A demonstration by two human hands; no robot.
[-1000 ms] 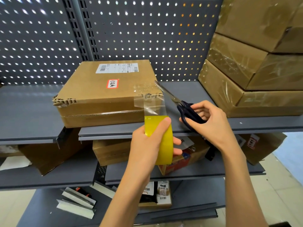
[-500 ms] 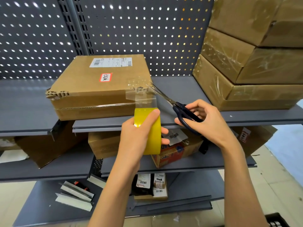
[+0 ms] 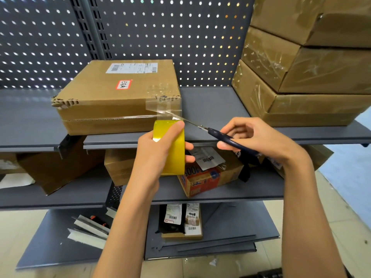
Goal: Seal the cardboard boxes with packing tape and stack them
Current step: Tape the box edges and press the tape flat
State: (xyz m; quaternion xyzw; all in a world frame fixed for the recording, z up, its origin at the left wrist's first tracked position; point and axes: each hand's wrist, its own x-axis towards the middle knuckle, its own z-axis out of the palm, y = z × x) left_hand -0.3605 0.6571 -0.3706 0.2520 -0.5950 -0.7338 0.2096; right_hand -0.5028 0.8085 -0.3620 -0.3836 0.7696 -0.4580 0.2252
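Observation:
A flat cardboard box [image 3: 112, 97] with a shipping label and a red sticker lies on the top grey shelf [image 3: 210, 109]. Clear tape [image 3: 160, 106] runs from its front right corner down to a yellow tape roll [image 3: 172, 155]. My left hand [image 3: 158, 151] grips that roll just below the box's front edge. My right hand [image 3: 259, 137] holds dark-handled scissors [image 3: 220, 135], whose blades reach the tape strip right above the roll. At the right of the shelf stands a pile of three taped boxes [image 3: 301, 77].
A perforated metal back panel [image 3: 180, 37] stands behind the shelf. The middle shelf [image 3: 230, 189] holds a brown box [image 3: 118, 167], an orange printed carton [image 3: 206, 179] and a tilted box [image 3: 56, 171]. Small parcels [image 3: 182, 219] and metal strips [image 3: 88, 229] lie on the bottom shelf.
The scissors have swung left and down until their blades meet the tape strip above the roll. My left hand has kept the roll pulled taut below the box.

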